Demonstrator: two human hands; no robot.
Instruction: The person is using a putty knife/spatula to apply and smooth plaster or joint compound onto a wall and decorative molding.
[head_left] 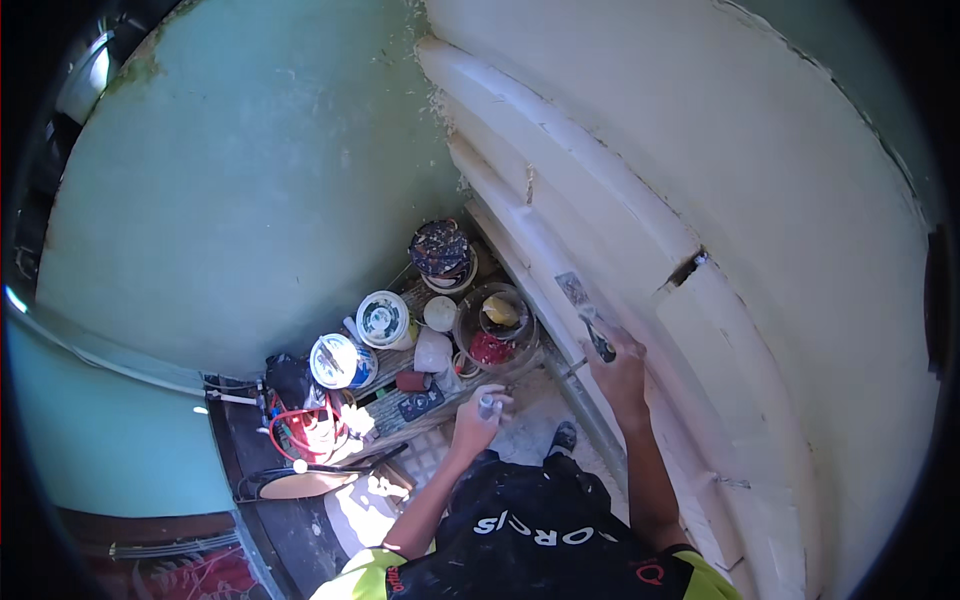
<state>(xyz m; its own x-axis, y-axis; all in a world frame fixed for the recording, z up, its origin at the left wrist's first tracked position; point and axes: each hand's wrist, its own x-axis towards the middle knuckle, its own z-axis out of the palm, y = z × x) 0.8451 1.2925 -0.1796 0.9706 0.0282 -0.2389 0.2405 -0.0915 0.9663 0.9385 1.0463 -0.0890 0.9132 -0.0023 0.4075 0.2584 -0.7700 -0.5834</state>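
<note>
My right hand [622,362] is wrapped round the dark handle of a putty knife [573,290]. Its flat, smeared blade points up and lies against or close to the white stepped moulding [560,255] on the right wall; I cannot tell if they touch. Lower and to the left, my left hand [474,428] is closed round a small grey-white object with a rounded end [488,406]. Fingers cover most of that object, so its kind does not show. Above the moulding, between its ledges, sits a dark gap [688,268].
A plank bench [395,425] along the green wall [270,170] bears paint buckets [382,320], a clear tub [530,350] with a red bundle and a yellow item, a brown cup [412,381] and a red hose [285,438]. My shoe [565,437] stands beside the moulding's foot.
</note>
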